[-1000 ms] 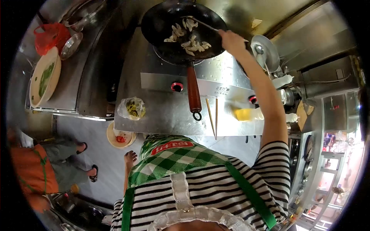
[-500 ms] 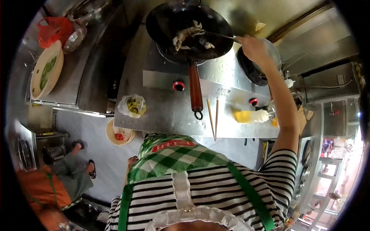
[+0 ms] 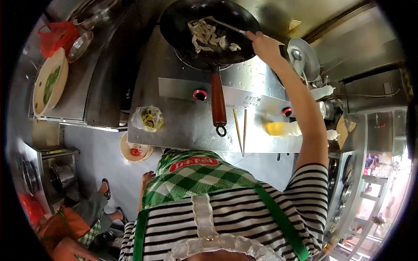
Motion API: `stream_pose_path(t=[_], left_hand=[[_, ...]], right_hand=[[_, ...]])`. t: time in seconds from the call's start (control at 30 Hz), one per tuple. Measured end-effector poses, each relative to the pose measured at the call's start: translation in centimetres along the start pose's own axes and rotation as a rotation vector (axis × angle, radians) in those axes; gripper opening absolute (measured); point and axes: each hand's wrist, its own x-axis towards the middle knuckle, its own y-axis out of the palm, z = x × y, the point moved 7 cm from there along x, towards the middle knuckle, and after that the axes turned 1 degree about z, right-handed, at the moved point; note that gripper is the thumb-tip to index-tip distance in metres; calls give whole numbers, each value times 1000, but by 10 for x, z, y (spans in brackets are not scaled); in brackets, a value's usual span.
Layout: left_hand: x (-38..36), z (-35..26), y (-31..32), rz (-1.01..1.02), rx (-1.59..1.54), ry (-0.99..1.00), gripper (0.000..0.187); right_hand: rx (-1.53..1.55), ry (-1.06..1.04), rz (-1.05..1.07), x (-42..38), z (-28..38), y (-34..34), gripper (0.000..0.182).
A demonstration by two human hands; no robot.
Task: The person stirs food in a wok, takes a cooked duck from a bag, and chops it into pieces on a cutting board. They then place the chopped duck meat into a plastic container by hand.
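The fingers of the right hand (image 3: 264, 47) are closed around the end of the spatula (image 3: 228, 26), whose long axis runs from them toward ten o'clock, its tip at the far edge of the food (image 3: 204, 34). The food lies at nine o'clock from those fingers, near the middle of the wok (image 3: 179, 37): pale, curled strips, mostly heaped, a few lying apart toward four o'clock. The wok's wooden handle (image 3: 218, 98) points to six o'clock, over the bench (image 3: 187, 128). Farther out, the left hand (image 3: 149, 176) hangs beside the apron (image 3: 196, 178); whether its fingers are open I cannot tell.
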Motion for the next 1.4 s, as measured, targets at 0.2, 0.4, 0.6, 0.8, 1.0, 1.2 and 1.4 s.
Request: stream_pose_path(t=[0.2, 0.4, 0.6, 0.8, 1.0, 1.2, 1.4], left_hand=[[-54, -15, 9, -201, -23, 2, 31], [-80, -34, 44, -225, 129, -37, 26], [-93, -67, 60, -263, 217, 81, 30], [-96, -71, 64, -159, 239, 16, 30], [-85, -52, 40, -156, 161, -75, 32], [-99, -55, 51, -224, 143, 62, 28], [-87, -56, 58, -143, 229, 63, 24]], right_hand=[[-61, -8, 306, -59, -46, -74, 45], [-145, -162, 75, -88, -68, -106, 43], [33, -10, 346, -86, -56, -115, 44], [34, -70, 226, -49, -29, -65, 42], [-7, -174, -40, -28, -14, -46, 44], [-37, 10, 219, -58, -53, -70, 45], [87, -72, 209, -74, -47, -87, 40]])
